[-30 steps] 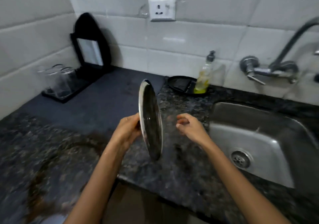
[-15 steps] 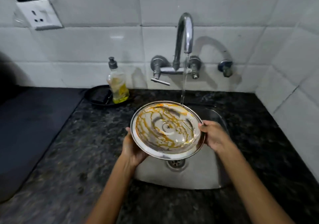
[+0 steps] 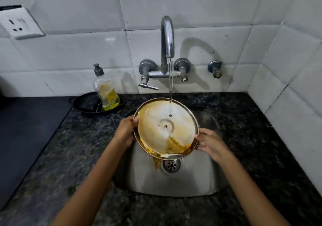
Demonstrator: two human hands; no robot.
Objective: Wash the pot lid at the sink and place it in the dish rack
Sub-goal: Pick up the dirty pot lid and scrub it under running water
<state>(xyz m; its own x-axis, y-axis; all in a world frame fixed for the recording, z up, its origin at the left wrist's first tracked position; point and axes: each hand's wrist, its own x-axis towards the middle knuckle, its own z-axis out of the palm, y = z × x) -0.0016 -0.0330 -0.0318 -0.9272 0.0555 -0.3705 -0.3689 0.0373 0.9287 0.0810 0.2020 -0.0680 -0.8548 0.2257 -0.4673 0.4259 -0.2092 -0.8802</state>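
Note:
The round steel pot lid [image 3: 181,121] is held over the steel sink [image 3: 191,182], its inner side facing up and tilted toward me. Orange-brown sauce pools at its lower rim and drips off toward the drain [image 3: 171,165]. My left hand [image 3: 124,132] grips the lid's left edge, my right hand [image 3: 210,143] its lower right edge. Water from the tap [image 3: 167,37] runs in a thin stream onto the lid just above its centre. No dish rack is in view.
A bottle of yellow dish soap [image 3: 105,90] stands on a black dish [image 3: 83,104] left of the sink. Dark speckled granite counter [image 3: 73,152] surrounds the sink. A wall socket [image 3: 19,24] sits upper left; white tiled walls close the back and right.
The lid went from edge-on over the counter to under the running tap. Since half a second ago, water has washed the sauce streaks down to the lower rim, where they drip off.

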